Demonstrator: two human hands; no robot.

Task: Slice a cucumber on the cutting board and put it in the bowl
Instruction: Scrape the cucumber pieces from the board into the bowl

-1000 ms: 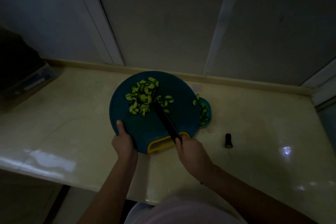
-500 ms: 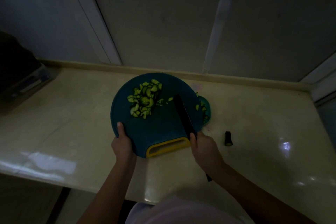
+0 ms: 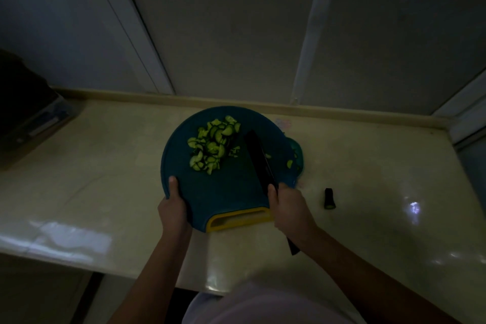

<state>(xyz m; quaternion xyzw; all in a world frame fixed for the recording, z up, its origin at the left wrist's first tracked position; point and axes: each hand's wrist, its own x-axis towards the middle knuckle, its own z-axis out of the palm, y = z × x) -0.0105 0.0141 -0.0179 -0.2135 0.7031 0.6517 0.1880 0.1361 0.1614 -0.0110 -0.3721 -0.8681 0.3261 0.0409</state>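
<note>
the left hand grips the near left edge of the round teal cutting board, thumb on top and fingers curled under the rim. the right hand is closed around the handle of a dark knife, whose blade lies over the right half of the board and points away from the person; the butt of the handle sticks out below the wrist. the cucumber slices sit in a loose heap on the far left part of the board, just left of the blade, with a few stray bits beside it. the board's yellow handle slot faces the person, between the two hands. a teal bowl peeks out from behind the board's right edge, mostly hidden; a pale green piece shows near its rim, but the dim light hides whether it lies in the bowl or on the board. a dark cucumber end lies alone on the counter, right of the right hand. the counter is a glossy cream surface with bright reflections and a raised lip along the back. pale wall panels with vertical strips rise behind it. a dark bulky object sits at the far left.
</note>
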